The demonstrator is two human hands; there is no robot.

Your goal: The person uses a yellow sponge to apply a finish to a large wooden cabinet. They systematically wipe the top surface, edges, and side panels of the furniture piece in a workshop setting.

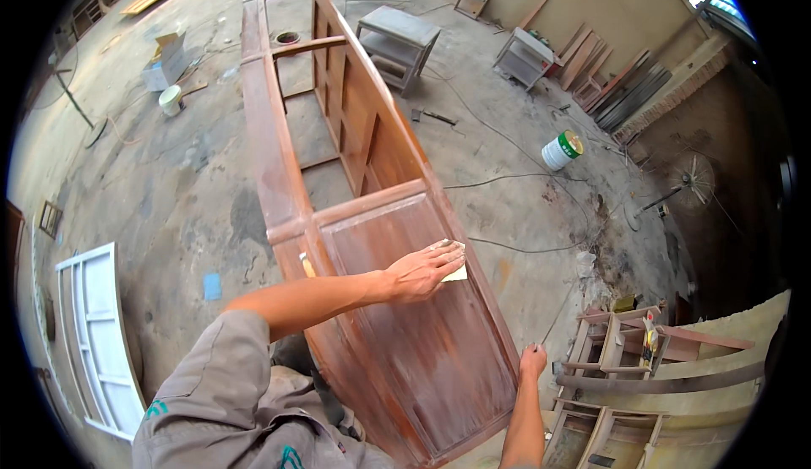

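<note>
A long brown wooden cabinet frame (296, 226) stretches away from me, with a recessed panel (448, 359) at its near end. Whitish streaks mark the panel. My left hand (427, 271) lies over a pale yellow sheet of sandpaper (457, 274), pressing it against the panel near its right side. The fingers hold the sheet from above. Beside the panel's right edge, my right hand (533, 358) is closed; what is inside its fingers is hidden. On the frame's left rail rests a small yellow-and-white object (306, 264), its kind unclear.
On the right stand a white-and-green bucket (562, 150) and stacked wooden frames (612, 342). Grey stands (397, 40) sit farther off. A white slatted panel (101, 334) and a white tub (170, 100) are on the left. Cables (515, 249) cross the concrete floor.
</note>
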